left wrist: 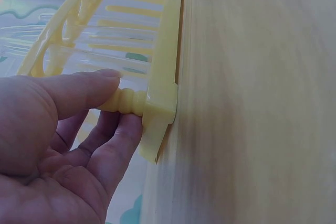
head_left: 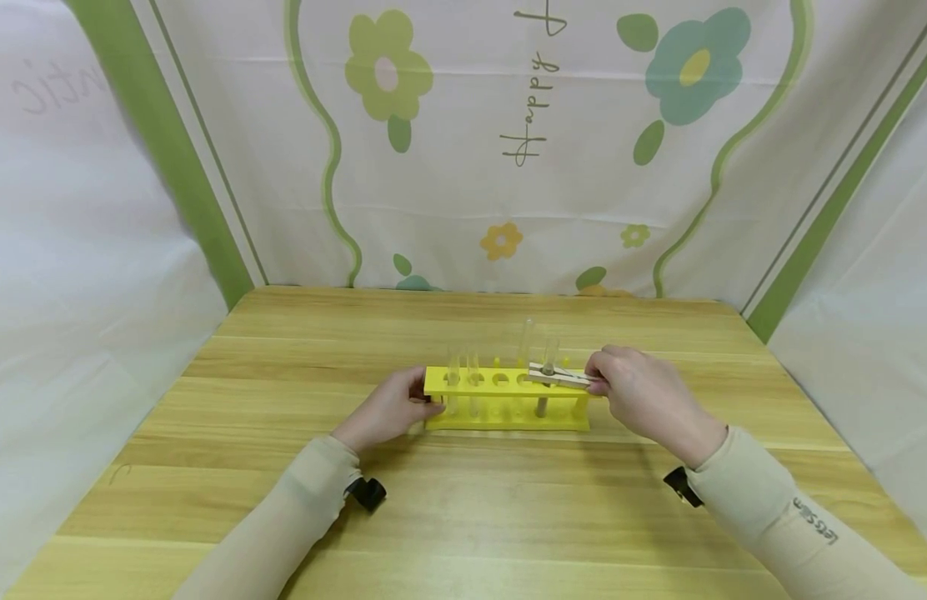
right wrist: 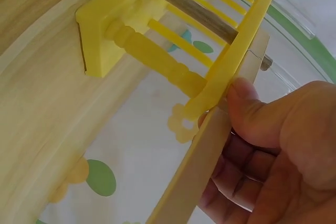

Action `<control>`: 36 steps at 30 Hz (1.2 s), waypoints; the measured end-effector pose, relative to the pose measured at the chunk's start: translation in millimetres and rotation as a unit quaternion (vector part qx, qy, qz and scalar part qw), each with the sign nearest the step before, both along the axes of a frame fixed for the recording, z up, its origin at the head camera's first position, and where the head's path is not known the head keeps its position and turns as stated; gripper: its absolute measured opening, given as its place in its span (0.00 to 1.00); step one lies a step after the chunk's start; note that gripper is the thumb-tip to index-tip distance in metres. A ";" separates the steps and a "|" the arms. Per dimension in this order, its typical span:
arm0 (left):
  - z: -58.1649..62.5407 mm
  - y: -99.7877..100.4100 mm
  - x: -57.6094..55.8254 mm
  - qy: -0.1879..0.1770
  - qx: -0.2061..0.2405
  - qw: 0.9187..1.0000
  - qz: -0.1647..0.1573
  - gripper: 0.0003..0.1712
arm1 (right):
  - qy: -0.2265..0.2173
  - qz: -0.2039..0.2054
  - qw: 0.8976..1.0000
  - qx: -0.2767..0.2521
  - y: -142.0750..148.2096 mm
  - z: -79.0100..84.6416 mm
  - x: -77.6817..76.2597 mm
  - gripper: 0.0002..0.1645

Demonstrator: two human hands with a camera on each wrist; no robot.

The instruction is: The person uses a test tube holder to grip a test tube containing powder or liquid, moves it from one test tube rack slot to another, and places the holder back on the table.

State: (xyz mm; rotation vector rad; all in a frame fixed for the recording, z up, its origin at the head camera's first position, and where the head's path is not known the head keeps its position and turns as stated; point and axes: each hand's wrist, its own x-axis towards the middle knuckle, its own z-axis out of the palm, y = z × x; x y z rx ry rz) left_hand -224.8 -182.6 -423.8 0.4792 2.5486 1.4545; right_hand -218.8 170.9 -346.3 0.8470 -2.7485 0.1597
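In the head view, the right hand (head_left: 649, 396) pinched a wooden clamp (head_left: 568, 378) pointing toward nine o'clock, to the nearby dark-filled tube (head_left: 542, 407), upright in the yellow rack (head_left: 501, 423). The left-wrist view had the left hand (left wrist: 68, 145), farther off, pinching the rack's end post (left wrist: 126, 101), the tube toward one o'clock. In the right-wrist view, the tube lay toward eleven, its long axis running ten to four.

We see a wooden table (head_left: 508, 525), a white backdrop (head_left: 448, 192) behind it printed with flowers (head_left: 403, 71) and wavy green lines (head_left: 332, 158), and white side sheets (head_left: 81, 250) left and right.
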 end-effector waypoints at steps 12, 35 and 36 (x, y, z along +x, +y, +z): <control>-0.2 -0.4 0.3 -0.004 0.009 1.000 -0.005 0.11 | 0.043 -0.004 0.999 0.003 -1.4 -0.1 0.1 0.05; 0.6 0.5 1.3 -0.015 0.010 1.000 0.002 0.12 | 0.083 -0.013 0.996 -0.015 -1.8 34.6 8.8 0.04; 0.8 0.5 1.5 -0.014 0.009 1.000 0.002 0.12 | 0.085 -0.012 0.996 -0.017 -1.9 36.8 9.1 0.04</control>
